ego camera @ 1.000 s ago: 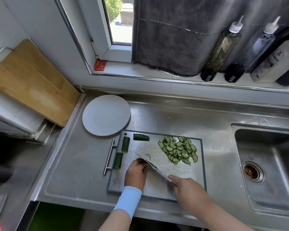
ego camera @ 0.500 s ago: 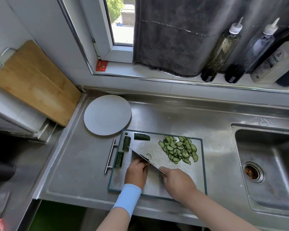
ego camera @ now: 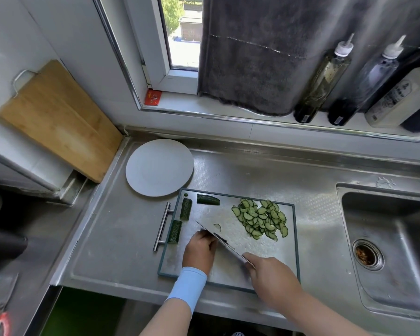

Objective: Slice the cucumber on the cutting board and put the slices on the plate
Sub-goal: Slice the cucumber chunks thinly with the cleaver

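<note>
Steel underneath throughout: slicing on the green-rimmed cutting board (ego camera: 264, 248) set on the table (ego camera: 252, 175), gripping the knife (ego camera: 218, 238) with the right hand (ego camera: 274, 275), fingers wrapped round the handle, and drawing the blade back toward the body after pushing it forward half a second ago, so finishing one stroke and readying another. Pinning down with the left hand (ego camera: 200, 248), fingers curled knuckles-up against the blade's flat, probably over a cucumber piece hidden beneath. Leaving the sliced pile (ego camera: 260, 219) on the board's far right, a stray slice (ego camera: 217, 226) just beyond the blade, and three uncut lengths (ego camera: 186, 209) near the left and far edges, all unmoved since a second ago. Keeping the plate (ego camera: 159, 167) bare beyond the board's far left corner, so still cutting, with transfer not yet starting.
</note>
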Motion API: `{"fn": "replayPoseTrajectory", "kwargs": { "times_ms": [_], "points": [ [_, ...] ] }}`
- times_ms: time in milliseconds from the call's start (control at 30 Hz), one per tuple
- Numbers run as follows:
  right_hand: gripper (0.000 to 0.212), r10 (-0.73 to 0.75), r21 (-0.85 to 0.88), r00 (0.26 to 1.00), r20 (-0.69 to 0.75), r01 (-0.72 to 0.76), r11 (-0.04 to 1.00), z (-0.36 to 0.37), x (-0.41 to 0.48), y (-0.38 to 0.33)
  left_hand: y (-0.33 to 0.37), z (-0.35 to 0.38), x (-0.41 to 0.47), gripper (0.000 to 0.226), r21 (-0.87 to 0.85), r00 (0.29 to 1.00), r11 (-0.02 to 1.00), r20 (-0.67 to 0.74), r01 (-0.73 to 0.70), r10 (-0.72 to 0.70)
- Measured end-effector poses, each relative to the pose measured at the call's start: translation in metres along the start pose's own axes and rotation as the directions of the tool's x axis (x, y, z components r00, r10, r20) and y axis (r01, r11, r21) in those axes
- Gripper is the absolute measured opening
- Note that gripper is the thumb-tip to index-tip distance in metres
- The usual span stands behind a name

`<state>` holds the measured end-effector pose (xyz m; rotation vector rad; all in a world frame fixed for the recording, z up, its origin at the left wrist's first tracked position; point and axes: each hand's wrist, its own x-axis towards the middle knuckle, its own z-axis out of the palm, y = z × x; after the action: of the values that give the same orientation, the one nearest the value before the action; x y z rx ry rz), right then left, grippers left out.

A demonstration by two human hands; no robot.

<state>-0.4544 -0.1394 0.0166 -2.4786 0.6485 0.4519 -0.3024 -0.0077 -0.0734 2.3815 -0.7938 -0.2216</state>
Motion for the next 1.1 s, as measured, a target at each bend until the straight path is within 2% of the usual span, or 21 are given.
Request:
{"fn": "replayPoseTrajectory", "kwargs": {
  "times_ms": [233, 400, 600, 733, 933, 1100],
  "points": [
    [0.021, 0.039, 0.042, 0.998, 0.053, -0.041, 0.998, 0.001, 0.012, -0.004, 0.001, 0.002, -0.001, 0.02, -0.038, 0.999, 0.999, -0.016, 0.033, -0.034],
    [0.02, 0.021, 0.037, 0.999, 0.05, -0.023, 0.999, 0.004, 0.027, -0.016, 0.002, 0.002, -0.003, 0.024, -0.039, 0.999, 0.999, -0.037, 0.017, -0.018],
    [0.026, -0.003, 0.024, 0.999, 0.044, 0.002, 1.0, 0.002, 0.03, -0.019, 0.002, 0.002, -0.005, 0.021, -0.035, 0.997, 0.997, -0.034, 0.066, -0.067],
    [0.022, -0.022, 0.006, 0.999, 0.033, 0.022, 1.0, 0.0, 0.025, -0.016, 0.002, 0.002, -0.003, 0.017, -0.034, 0.995, 0.995, -0.022, 0.093, -0.094],
    [0.016, -0.033, -0.006, 0.999, 0.037, 0.033, 0.999, -0.001, 0.008, -0.007, 0.007, -0.005, -0.002, 0.026, 0.003, 0.999, 1.0, -0.033, 0.008, -0.008],
    [0.014, -0.016, -0.017, 0.998, 0.058, 0.017, 1.0, -0.003, 0.002, 0.005, 0.006, -0.003, -0.003, 0.019, -0.013, 0.997, 0.998, -0.036, 0.063, -0.064]
  ]
}}
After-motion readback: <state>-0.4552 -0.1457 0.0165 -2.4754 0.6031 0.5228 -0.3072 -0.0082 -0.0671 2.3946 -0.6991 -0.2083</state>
